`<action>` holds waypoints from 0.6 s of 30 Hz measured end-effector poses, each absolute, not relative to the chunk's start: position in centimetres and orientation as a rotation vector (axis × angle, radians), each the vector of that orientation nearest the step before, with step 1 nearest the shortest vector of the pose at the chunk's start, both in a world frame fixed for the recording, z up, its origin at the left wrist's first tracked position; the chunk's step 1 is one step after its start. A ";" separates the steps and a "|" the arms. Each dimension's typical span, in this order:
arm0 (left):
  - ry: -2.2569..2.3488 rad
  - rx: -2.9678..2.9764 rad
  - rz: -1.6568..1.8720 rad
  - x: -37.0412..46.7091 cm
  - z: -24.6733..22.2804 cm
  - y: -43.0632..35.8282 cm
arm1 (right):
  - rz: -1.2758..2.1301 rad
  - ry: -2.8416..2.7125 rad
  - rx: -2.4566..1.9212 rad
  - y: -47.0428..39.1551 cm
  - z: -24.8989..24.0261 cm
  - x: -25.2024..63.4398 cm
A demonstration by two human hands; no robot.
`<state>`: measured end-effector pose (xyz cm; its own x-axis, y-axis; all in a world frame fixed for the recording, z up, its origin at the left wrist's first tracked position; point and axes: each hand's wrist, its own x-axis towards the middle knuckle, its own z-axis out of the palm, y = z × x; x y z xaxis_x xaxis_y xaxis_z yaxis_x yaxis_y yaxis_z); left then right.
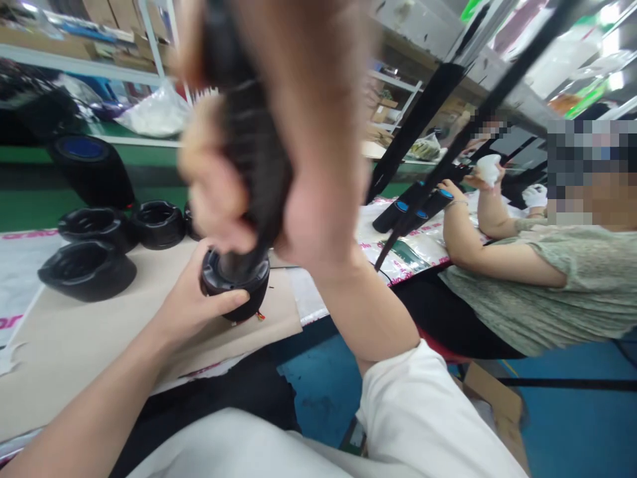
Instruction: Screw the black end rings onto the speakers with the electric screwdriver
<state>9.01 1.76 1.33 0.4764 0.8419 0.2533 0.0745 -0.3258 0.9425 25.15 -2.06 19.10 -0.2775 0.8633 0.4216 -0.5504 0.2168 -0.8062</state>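
Note:
My right hand, blurred by motion, is wrapped round a thick black electric screwdriver held nearly upright. Its lower end reaches into the open top of a round black housing; the tip is hidden inside. My left hand grips that housing from the left, thumb across its near side, steadying it on the beige mat. Small red and yellow wires stick out at the housing's base. To the left stand similar black housings, one in front and others behind.
A larger black cylinder with a blue end lies at the back left. On the right a co-worker holds a white piece beside black tubes with blue ends. Dark slanting poles rise between us. A cardboard box sits on the floor.

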 end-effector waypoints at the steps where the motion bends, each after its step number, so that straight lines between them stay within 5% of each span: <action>1: 0.765 1.720 0.991 9.1 1.3 1.9 | 1.311 -1.223 -0.439 -1.8 19.1 26.0; 7: 0.716 1.648 1.020 9.4 1.3 2.3 | 0.542 -1.093 -0.807 1.9 13.7 30.8; 18: 0.721 1.662 1.054 9.0 1.0 2.3 | 0.665 -1.088 -0.854 3.0 9.9 32.7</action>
<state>8.99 2.30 0.98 0.4430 0.8445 0.3009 -0.0256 -0.3236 0.9459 32.75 3.01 9.93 0.3344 0.8133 0.4761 -0.0526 0.5205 -0.8522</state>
